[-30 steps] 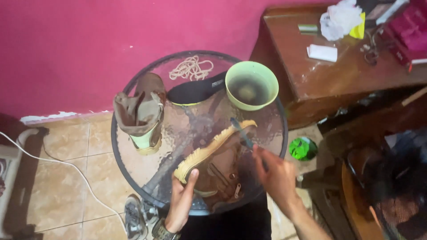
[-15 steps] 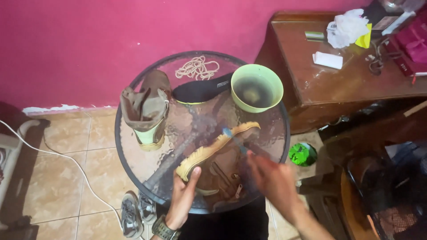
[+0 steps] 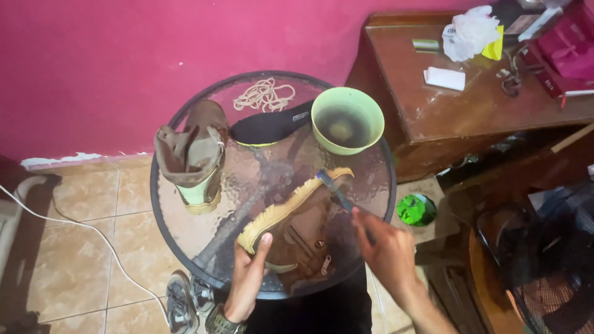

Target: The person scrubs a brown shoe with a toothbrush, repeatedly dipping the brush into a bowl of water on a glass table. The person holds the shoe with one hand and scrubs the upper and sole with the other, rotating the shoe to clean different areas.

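A brown boot [image 3: 296,227] lies on its side on the round glass table [image 3: 185,232], its yellow sole turned up. My left hand [image 3: 249,275] grips the heel end of that boot. In my right hand [image 3: 385,250] is a dark-handled brush [image 3: 334,190]; its head touches the sole near the toe. A second brown boot [image 3: 193,154] stands upright at the table's left side.
A green bowl [image 3: 346,120] of dark water, a black insole [image 3: 271,127] and beige laces [image 3: 263,94] sit at the table's far side. A wooden desk [image 3: 458,111] with papers stands right. A green lid [image 3: 416,209], sneakers [image 3: 182,300] and a white cable [image 3: 93,232] lie on the tiled floor.
The brush in my right hand has slid along the sole toward the toe. The view has shifted slightly. My left hand still holds the boot's heel.
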